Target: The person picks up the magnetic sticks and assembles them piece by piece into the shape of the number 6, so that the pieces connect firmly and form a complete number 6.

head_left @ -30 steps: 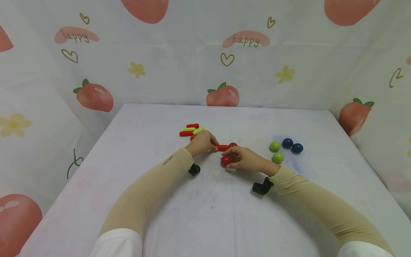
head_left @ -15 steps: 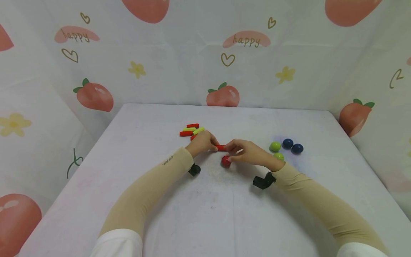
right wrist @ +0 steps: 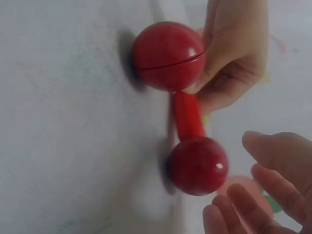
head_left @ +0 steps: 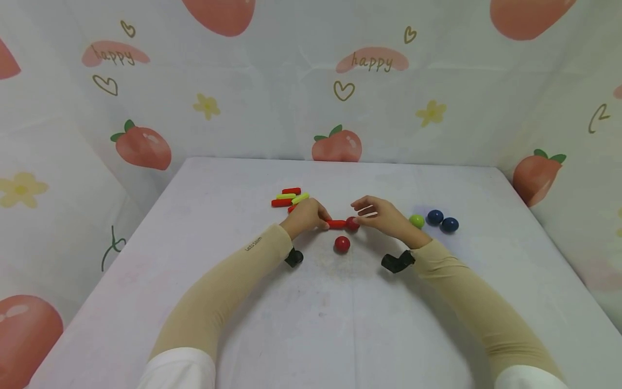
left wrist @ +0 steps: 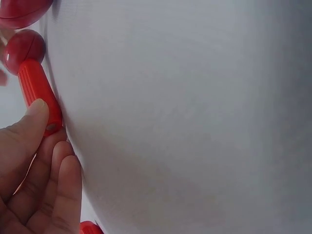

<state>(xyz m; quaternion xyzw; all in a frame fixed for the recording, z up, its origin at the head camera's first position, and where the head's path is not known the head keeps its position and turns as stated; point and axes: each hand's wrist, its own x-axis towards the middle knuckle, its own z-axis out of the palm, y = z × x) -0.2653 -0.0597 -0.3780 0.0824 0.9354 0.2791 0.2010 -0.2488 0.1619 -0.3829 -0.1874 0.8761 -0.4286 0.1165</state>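
My left hand [head_left: 307,216] pinches the near end of a short red ribbed handle [left wrist: 35,87] between thumb and fingers, low over the white tabletop. At the handle's other end sits a red ball [right wrist: 199,165], lined up with it and meeting it. My right hand [head_left: 385,217] is beside that ball with fingers spread; in the right wrist view a gap shows between the fingertips and the ball. A second red ball [head_left: 342,245], with a seam line round it, lies on the table nearer to me, apart from both hands.
Red sticks [head_left: 291,190] and yellow-green sticks [head_left: 300,198] lie in a group beyond my left hand. To the right are a green ball [head_left: 416,221] and two navy balls [head_left: 443,221]. A patterned cloth [head_left: 272,108] hangs behind the table.
My right hand has left the nearer red ball and moved away from me to the ball at the handle's end, its fingers opening. The left hand keeps its pinch in the same place.
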